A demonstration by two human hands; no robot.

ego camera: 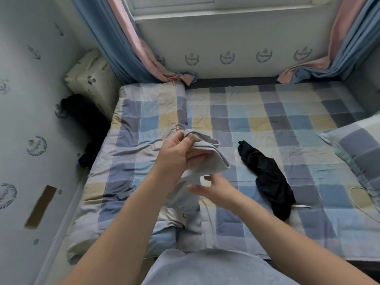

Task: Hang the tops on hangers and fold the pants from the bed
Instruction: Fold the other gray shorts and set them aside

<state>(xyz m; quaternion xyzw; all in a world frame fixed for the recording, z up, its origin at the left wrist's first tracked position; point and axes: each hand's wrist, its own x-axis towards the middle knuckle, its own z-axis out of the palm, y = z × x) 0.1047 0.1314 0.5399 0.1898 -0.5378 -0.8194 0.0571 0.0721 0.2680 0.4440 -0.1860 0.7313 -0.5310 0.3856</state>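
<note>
- Right hand (216,190), fingers spread, hovers just under the grey garment (211,159).
- Left hand (181,155) pinches its bunched top.
- Black garment (267,177) lies crumpled mid-bed (287,120).

We find no text, label, brand or number that we can read. The wallpaper (227,58) bears wreath emblems with no legible lettering, and the marks on the cream box (90,79) in the corner are too blurred for us to make out.
</note>
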